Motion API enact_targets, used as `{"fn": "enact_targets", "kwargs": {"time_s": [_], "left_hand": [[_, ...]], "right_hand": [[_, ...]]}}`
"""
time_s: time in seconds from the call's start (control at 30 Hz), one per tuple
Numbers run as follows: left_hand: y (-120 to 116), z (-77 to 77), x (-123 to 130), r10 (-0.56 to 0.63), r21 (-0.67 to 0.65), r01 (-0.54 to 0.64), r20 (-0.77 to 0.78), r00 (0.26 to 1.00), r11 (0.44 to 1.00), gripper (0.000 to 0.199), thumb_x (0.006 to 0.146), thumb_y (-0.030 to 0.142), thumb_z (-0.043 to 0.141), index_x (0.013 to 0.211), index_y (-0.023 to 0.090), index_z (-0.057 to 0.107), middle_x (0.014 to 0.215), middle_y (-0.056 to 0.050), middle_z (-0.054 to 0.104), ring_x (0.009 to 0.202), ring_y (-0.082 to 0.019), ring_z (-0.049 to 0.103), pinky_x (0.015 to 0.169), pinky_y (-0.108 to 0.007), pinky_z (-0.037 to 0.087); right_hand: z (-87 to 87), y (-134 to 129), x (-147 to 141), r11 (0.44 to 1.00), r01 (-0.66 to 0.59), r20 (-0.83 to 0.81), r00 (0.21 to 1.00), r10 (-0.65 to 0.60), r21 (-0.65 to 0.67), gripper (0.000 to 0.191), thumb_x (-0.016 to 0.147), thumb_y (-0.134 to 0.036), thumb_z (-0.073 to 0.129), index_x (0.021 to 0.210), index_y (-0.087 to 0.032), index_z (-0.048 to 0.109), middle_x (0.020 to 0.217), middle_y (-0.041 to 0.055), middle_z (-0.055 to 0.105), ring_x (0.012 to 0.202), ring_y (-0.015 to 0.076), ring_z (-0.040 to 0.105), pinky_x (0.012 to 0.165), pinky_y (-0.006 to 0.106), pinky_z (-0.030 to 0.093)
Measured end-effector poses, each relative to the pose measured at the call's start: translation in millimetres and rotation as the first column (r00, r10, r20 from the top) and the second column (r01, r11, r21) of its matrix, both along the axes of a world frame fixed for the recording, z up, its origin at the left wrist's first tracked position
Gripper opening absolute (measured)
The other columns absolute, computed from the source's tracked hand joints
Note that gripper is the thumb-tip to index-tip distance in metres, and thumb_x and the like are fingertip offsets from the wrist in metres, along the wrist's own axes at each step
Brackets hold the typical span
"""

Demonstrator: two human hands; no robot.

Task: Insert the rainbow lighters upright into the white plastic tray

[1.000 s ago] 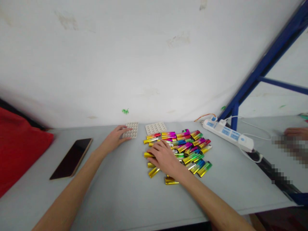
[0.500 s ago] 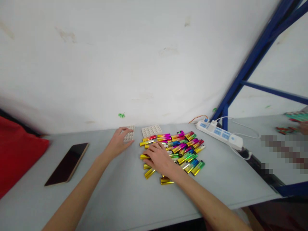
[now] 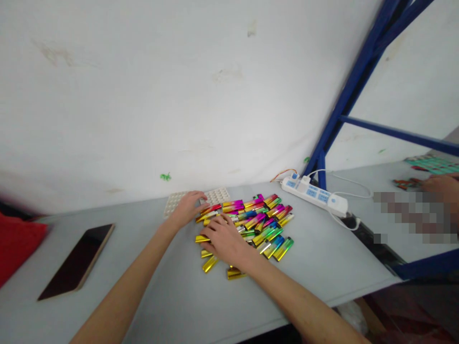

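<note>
A pile of shiny metallic lighters (image 3: 263, 234), coloured gold, pink, green and blue, lies on the grey table. My right hand (image 3: 224, 239) rests palm down on the left part of the pile, its fingers apart and slightly bent. My left hand (image 3: 189, 208) reaches to the pile's upper left edge, fingers apart, close to a red lighter (image 3: 211, 209). Behind it are two white studded trays, a left tray (image 3: 172, 201) and a right tray (image 3: 218, 195), both partly covered by my left hand. What lies under my right palm is hidden.
A dark phone (image 3: 77, 263) and a red cloth (image 3: 17, 243) are at the left. A white power strip (image 3: 315, 195) with cables lies behind the pile, beside a blue metal frame (image 3: 344, 105). A person's hand (image 3: 442, 191) shows at the far right.
My left hand has moved right, off the left tray to the pile's edge beside the right tray. My right hand stays on the pile. The view has shifted.
</note>
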State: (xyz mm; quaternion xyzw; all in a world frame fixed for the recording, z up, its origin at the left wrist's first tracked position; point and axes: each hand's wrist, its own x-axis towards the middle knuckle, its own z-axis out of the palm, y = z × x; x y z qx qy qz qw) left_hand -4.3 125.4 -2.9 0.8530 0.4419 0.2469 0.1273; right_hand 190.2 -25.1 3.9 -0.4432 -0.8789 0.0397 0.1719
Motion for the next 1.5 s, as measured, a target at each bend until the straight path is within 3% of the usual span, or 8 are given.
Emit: {"fn": "enact_targets", "kwargs": {"time_s": [0.3,0.5,0.73,1.0,1.17,1.3,1.5], "left_hand": [[9,-1.9,-6,-0.023,-0.041,0.022,-0.033,0.999,0.999,0.071,0.087,0.088,0.059,0.103,0.023,0.080,0.139,-0.018,0.076,0.130,-0.037,0.071,0.119,-0.050,0.052],[6,2.8,-3,-0.036,-0.084,0.035,-0.018,0.999,0.996,0.066,0.088,0.084,0.059,0.104,0.023,0.077,0.125,-0.014,0.082,0.122,-0.036,0.074,0.113,-0.047,0.056],[4,8.0,-3,0.039,-0.080,-0.038,0.017,0.999,0.996,0.060,0.081,0.079,0.070,0.102,0.023,0.074,0.114,-0.011,0.083,0.109,-0.034,0.076,0.106,-0.048,0.058],[-5,12.6,-10,0.095,-0.037,-0.089,0.206,0.974,0.995,0.062,0.075,0.083,0.076,0.091,0.024,0.068,0.107,-0.007,0.084,0.101,-0.030,0.079,0.102,-0.046,0.064],[-29,25.7,-29,0.159,-0.022,-0.159,0.252,0.955,0.987,0.059,0.074,0.081,0.080,0.087,0.025,0.065,0.120,-0.009,0.084,0.102,-0.031,0.082,0.101,-0.046,0.067],[-64,34.0,-62,0.244,-0.030,-0.243,0.220,0.945,0.970,0.061,0.074,0.083,0.080,0.087,0.026,0.067,0.125,-0.009,0.084,0.102,-0.032,0.084,0.098,-0.045,0.068],[-119,28.5,-123,0.295,-0.080,-0.287,0.123,0.948,0.955,0.064,0.073,0.087,0.078,0.085,0.026,0.068,0.125,-0.010,0.084,0.107,-0.033,0.083,0.103,-0.044,0.066]], "right_hand": [[2.1,-1,1,1.000,-0.009,0.007,1.000,0.009,0.009,0.027,0.109,-0.044,0.068,0.122,-0.022,0.077,0.123,0.0068,0.078,0.127,0.0280,0.060,0.123,0.050,0.038],[0.7,-1,0,1.000,0.003,0.001,1.000,-0.003,0.020,0.024,0.108,-0.043,0.070,0.119,-0.023,0.077,0.120,0.0063,0.078,0.125,0.0275,0.060,0.121,0.049,0.039],[-3.1,1,0,1.000,-0.004,-0.001,1.000,0.004,0.023,0.026,0.108,-0.044,0.070,0.119,-0.022,0.077,0.122,0.0067,0.078,0.125,0.0278,0.061,0.121,0.050,0.040],[-1.1,0,0,1.000,0.002,-0.001,1.000,-0.002,0.020,0.025,0.108,-0.045,0.069,0.118,-0.023,0.077,0.121,0.0069,0.078,0.127,0.0271,0.060,0.122,0.049,0.039],[-2.5,0,1,1.000,-0.005,-0.015,1.000,0.005,0.022,0.023,0.108,-0.043,0.070,0.117,-0.023,0.078,0.119,0.0071,0.078,0.124,0.0274,0.061,0.123,0.050,0.039],[-3.5,0,2,0.999,-0.024,-0.019,1.000,0.024,0.025,0.027,0.108,-0.047,0.070,0.115,-0.022,0.078,0.119,0.0077,0.077,0.123,0.0280,0.060,0.122,0.050,0.039],[-1.2,-3,4,1.000,-0.026,-0.039,0.999,0.026,-0.002,0.025,0.106,-0.045,0.072,0.116,-0.022,0.079,0.121,0.0085,0.076,0.126,0.0282,0.059,0.125,0.053,0.037]]}}
